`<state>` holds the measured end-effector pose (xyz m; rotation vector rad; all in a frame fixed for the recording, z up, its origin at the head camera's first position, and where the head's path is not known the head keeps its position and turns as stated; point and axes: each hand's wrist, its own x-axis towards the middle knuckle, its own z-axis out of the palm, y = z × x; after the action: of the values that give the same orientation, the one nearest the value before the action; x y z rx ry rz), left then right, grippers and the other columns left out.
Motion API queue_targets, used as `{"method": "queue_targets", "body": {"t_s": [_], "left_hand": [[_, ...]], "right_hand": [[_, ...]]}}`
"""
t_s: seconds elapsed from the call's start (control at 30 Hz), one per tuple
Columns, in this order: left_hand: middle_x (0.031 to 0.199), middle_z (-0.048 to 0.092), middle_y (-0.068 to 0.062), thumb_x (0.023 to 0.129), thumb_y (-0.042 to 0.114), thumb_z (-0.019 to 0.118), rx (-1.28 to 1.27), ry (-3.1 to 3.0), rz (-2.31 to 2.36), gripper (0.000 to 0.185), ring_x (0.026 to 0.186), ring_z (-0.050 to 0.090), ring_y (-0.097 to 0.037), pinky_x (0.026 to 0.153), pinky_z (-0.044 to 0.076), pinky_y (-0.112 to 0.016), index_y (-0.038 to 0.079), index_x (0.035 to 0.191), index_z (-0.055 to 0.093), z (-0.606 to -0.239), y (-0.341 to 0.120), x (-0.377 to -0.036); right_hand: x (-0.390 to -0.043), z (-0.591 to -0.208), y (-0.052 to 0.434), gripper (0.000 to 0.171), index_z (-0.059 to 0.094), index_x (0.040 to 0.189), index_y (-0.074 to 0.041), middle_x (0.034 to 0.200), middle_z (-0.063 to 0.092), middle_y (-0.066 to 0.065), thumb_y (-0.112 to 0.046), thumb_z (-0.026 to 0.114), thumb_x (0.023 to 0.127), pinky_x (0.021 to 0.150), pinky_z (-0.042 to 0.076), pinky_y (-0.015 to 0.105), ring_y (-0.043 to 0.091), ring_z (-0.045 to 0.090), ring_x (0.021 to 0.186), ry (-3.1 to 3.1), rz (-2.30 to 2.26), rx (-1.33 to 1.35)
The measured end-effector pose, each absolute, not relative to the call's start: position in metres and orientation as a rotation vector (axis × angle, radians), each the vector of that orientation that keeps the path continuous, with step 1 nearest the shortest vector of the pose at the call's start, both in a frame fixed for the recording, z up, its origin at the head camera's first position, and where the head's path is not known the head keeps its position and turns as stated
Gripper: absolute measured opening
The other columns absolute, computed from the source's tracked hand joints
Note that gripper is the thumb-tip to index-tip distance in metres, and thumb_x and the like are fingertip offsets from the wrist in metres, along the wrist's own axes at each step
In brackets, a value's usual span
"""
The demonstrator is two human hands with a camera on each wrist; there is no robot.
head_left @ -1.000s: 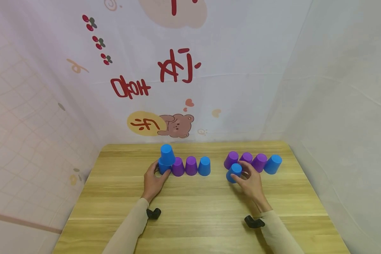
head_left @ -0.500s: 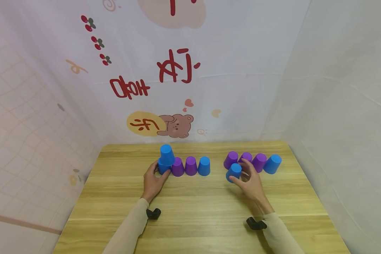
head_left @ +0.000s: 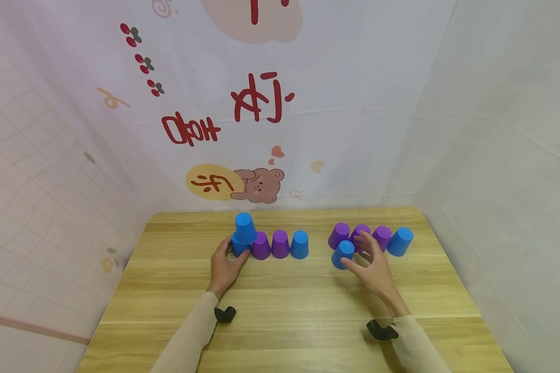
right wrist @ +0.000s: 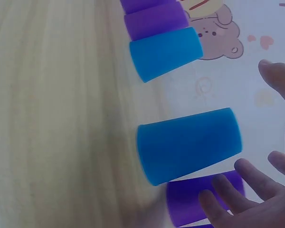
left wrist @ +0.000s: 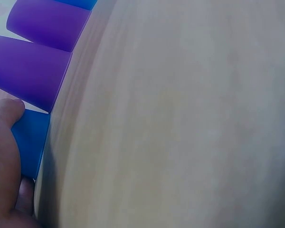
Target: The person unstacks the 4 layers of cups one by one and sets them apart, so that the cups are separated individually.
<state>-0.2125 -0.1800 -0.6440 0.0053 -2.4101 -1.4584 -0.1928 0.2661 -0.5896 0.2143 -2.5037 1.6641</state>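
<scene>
Fingers of my right hand are spread loose beside the blue cup on the bench, which looks light and slippery, best held round its sides.

The cups are plain and glossy: a blue cup sits on another blue one, then two purple cups and a blue cup. To the right stand three purple cups, a blue cup and a front blue cup. The table is light wood-grain. Both sleeves are beige. The white backdrop carries red lettering, a brown bear and cherries.
</scene>
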Motion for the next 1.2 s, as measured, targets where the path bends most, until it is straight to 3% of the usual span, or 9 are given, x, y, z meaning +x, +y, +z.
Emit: {"method": "queue_targets", "body": {"t_s": [0.07, 0.23, 0.3, 0.37, 0.53, 0.6, 1.2], "left_hand": [[0.154, 0.069, -0.026, 0.095, 0.011, 0.093, 0.008, -2.413, -1.456, 0.071, 0.14, 0.072, -0.044, 0.121, 0.06, -0.056, -0.001, 0.157, 0.061, -0.644, -0.18, -0.212], [0.154, 0.069, -0.026, 0.095, 0.011, 0.093, 0.015, -2.412, -1.464, 0.071, 0.139, 0.072, -0.044, 0.121, 0.06, -0.056, -0.001, 0.157, 0.061, -0.643, -0.18, -0.211], [0.154, 0.069, -0.027, 0.095, 0.011, 0.093, 0.015, -2.412, -1.467, 0.071, 0.139, 0.072, -0.044, 0.121, 0.06, -0.056, -0.001, 0.157, 0.06, -0.643, -0.18, -0.211], [0.154, 0.069, -0.027, 0.095, 0.011, 0.092, 0.013, -2.41, -1.468, 0.071, 0.139, 0.072, -0.044, 0.121, 0.06, -0.056, -0.001, 0.157, 0.06, -0.644, -0.18, -0.211], [0.153, 0.07, -0.027, 0.094, 0.009, 0.093, 0.005, -2.401, -1.457, 0.07, 0.139, 0.072, -0.044, 0.12, 0.061, -0.056, -0.002, 0.156, 0.061, -0.645, -0.18, -0.212], [0.153, 0.07, -0.027, 0.094, 0.009, 0.093, 0.003, -2.399, -1.455, 0.07, 0.139, 0.072, -0.044, 0.12, 0.061, -0.056, -0.002, 0.156, 0.061, -0.646, -0.18, -0.212], [0.153, 0.069, -0.027, 0.095, 0.011, 0.093, 0.003, -2.405, -1.457, 0.071, 0.139, 0.072, -0.044, 0.121, 0.06, -0.056, -0.001, 0.156, 0.061, -0.644, -0.18, -0.212]], "right_hand": [[-0.193, -0.585, 0.267, 0.093, 0.037, 0.174, -0.008, 0.168, 0.055, 0.024, -0.016, 0.09, 0.098, 0.127, 0.054, 0.054, 0.047, 0.059, 0.148, -2.498, 1.669, 0.235], [-0.193, -0.572, 0.266, 0.093, 0.038, 0.174, -0.008, 0.172, 0.052, 0.023, -0.016, 0.09, 0.097, 0.124, 0.053, 0.022, 0.049, 0.055, 0.155, -2.476, 1.666, 0.278], [-0.192, -0.568, 0.265, 0.093, 0.038, 0.174, -0.01, 0.173, 0.052, 0.022, -0.018, 0.09, 0.098, 0.125, 0.05, 0.017, 0.047, 0.054, 0.157, -2.483, 1.654, 0.277], [-0.193, -0.564, 0.264, 0.093, 0.037, 0.175, -0.013, 0.173, 0.052, 0.02, -0.021, 0.09, 0.098, 0.129, 0.049, 0.022, 0.045, 0.053, 0.158, -2.502, 1.635, 0.271], [-0.196, -0.554, 0.259, 0.095, 0.036, 0.176, -0.019, 0.175, 0.052, 0.016, -0.027, 0.09, 0.098, 0.135, 0.043, 0.057, 0.043, 0.052, 0.161, -2.519, 1.625, 0.261], [-0.199, -0.551, 0.256, 0.095, 0.036, 0.176, -0.019, 0.175, 0.052, 0.016, -0.028, 0.09, 0.098, 0.134, 0.042, 0.064, 0.044, 0.051, 0.161, -2.516, 1.626, 0.27], [-0.217, -0.531, 0.216, 0.09, 0.041, 0.173, -0.026, 0.173, 0.054, 0.01, -0.026, 0.091, 0.098, 0.133, 0.044, 0.068, 0.042, 0.05, 0.161, -2.481, 1.668, 0.422]]}}
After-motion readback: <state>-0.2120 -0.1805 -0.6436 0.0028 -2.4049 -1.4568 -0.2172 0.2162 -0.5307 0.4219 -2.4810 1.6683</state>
